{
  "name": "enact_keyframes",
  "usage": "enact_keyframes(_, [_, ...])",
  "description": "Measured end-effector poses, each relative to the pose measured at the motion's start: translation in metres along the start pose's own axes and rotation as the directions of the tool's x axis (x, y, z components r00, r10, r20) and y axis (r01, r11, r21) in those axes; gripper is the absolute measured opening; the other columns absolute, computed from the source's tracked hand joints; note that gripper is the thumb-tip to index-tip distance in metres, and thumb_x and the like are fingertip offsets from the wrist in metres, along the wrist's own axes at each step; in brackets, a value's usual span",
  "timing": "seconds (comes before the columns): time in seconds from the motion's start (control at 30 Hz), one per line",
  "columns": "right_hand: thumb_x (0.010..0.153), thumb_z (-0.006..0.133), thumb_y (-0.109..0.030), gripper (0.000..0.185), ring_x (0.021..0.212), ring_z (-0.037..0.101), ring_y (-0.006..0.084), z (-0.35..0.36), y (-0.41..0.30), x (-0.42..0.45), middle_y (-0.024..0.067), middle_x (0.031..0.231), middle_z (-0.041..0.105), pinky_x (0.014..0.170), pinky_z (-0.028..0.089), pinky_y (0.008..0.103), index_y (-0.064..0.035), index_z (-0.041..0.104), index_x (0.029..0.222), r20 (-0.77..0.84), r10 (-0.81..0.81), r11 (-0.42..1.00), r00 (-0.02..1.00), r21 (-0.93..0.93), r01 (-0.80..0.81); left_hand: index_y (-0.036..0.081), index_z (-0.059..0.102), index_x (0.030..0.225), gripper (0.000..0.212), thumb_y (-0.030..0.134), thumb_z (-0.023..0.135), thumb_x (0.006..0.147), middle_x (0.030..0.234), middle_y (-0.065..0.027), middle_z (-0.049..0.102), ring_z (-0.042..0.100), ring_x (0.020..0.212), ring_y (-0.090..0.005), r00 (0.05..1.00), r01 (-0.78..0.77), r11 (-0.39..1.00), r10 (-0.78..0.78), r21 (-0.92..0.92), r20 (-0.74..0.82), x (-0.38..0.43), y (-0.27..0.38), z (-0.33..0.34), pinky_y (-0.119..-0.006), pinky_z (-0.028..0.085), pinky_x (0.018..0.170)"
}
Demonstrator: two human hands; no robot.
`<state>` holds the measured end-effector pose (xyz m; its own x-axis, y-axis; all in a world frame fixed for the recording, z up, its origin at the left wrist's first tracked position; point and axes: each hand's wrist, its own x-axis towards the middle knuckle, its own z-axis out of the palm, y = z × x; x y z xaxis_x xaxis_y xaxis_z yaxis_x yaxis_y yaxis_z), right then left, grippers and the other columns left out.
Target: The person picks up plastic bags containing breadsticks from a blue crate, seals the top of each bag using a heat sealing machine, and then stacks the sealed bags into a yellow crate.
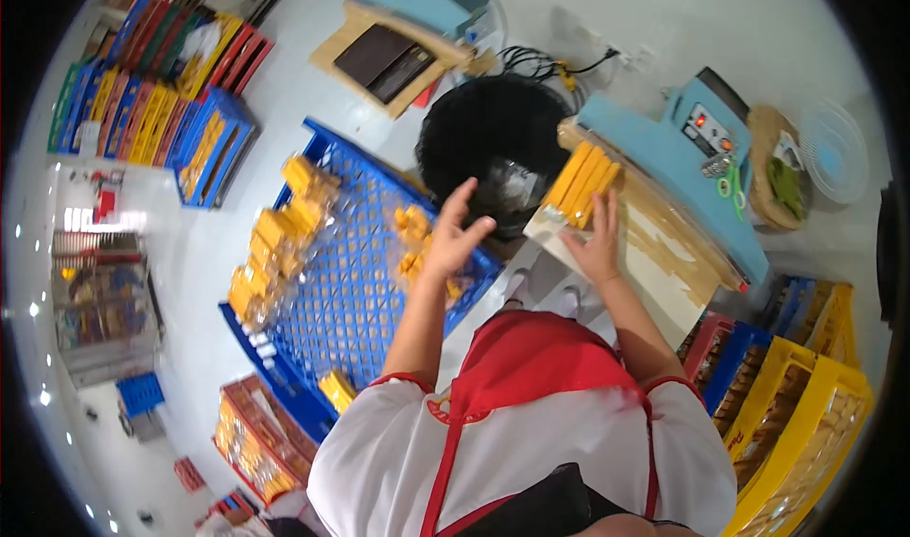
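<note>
My left hand (451, 242) is raised with thumb and fingers spread, holding nothing. It is between the blue plastic crate (348, 302) and a black-lined bin (490, 121). My right hand (601, 249) has its thumb and fingers about the near end of a clear-wrapped pack of yellow bars (581, 178). That pack lies on the pale work shelf (657, 270) of a light blue bag sealer (640, 135), close to its sealing edge. Wrapped yellow packs (274, 249) line the crate's left side, and more yellow packs (412, 242) sit at its right, partly behind my left arm.
Green-handled scissors (732, 188) rest on the sealer. Yellow crates (803, 430) of packed goods stand at the right. A second blue sealer (419, 0) and black cables (533, 64) are beyond the bin. Stacked coloured crates (128, 114) stand far left.
</note>
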<state>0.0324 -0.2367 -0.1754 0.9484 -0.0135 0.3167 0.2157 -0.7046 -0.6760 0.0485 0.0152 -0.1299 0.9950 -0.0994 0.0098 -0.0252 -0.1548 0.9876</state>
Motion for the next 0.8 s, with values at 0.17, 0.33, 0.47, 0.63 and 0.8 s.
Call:
enact_keyframes(0.17, [0.067,0.067,-0.028,0.072,0.120,0.025,0.0386,-0.010,-0.009,-0.005,0.0245,0.132,0.020,0.096,0.025,0.0423,-0.0061,0.032,0.126,-0.038,-0.058,0.997,0.998,0.056,0.060,0.004,0.053,0.107,0.031,0.010,0.058,0.077,0.118,-0.0132,0.045,0.043,0.108,-0.0194,0.864,0.327,0.938,-0.245,0.119,-0.440,-0.064,-0.015,-0.136,-0.030,0.036,0.086])
enact_keyframes(0.33, [0.071,0.063,-0.024,0.049,0.115,0.032,0.0373,-0.015,-0.025,-0.004,0.0227,0.126,0.031,0.094,0.028,0.0412,-0.0039,0.047,0.113,0.017,-0.187,0.981,0.982,0.048,0.186,0.019,0.057,0.102,0.033,0.010,0.057,0.071,0.125,-0.0171,0.036,0.031,0.118,-0.0348,0.978,0.124,0.334,0.118,0.934,-0.172,-0.065,-0.003,-0.102,-0.047,0.028,0.093])
enact_keyframes(0.47, [0.070,0.061,-0.019,0.037,0.109,0.038,0.0356,-0.006,-0.048,0.014,0.0191,0.120,0.040,0.091,0.030,0.0406,-0.0041,0.054,0.103,0.176,-0.304,0.953,0.936,0.043,0.301,0.024,0.060,0.097,0.030,0.018,0.061,0.068,0.133,-0.0142,0.025,0.016,0.125,-0.0374,0.989,0.102,0.011,0.107,0.995,-0.102,-0.038,-0.045,-0.120,-0.059,0.017,0.094])
enact_keyframes(0.63, [0.069,0.060,-0.017,0.030,0.106,0.042,0.0321,-0.012,-0.060,0.024,0.0156,0.113,0.047,0.090,0.031,0.0391,-0.0037,0.058,0.096,0.172,-0.376,0.925,0.911,0.004,0.381,0.022,0.067,0.079,0.019,0.027,0.067,0.061,0.130,-0.0129,0.033,0.017,0.124,-0.0380,0.968,0.141,0.076,-0.221,0.987,-0.121,-0.004,-0.021,-0.149,-0.057,0.015,0.096])
enact_keyframes(0.8, [0.069,0.061,-0.016,0.025,0.099,0.047,0.0295,-0.017,-0.054,0.019,0.0138,0.101,0.054,0.087,0.034,0.0386,-0.0034,0.060,0.091,0.261,-0.352,0.936,0.899,0.099,0.338,0.018,0.066,0.075,0.015,0.023,0.066,0.061,0.108,-0.0127,0.053,0.035,0.115,-0.0347,0.877,-0.184,0.386,-0.351,0.904,0.329,-0.009,-0.036,-0.154,-0.047,0.021,0.099])
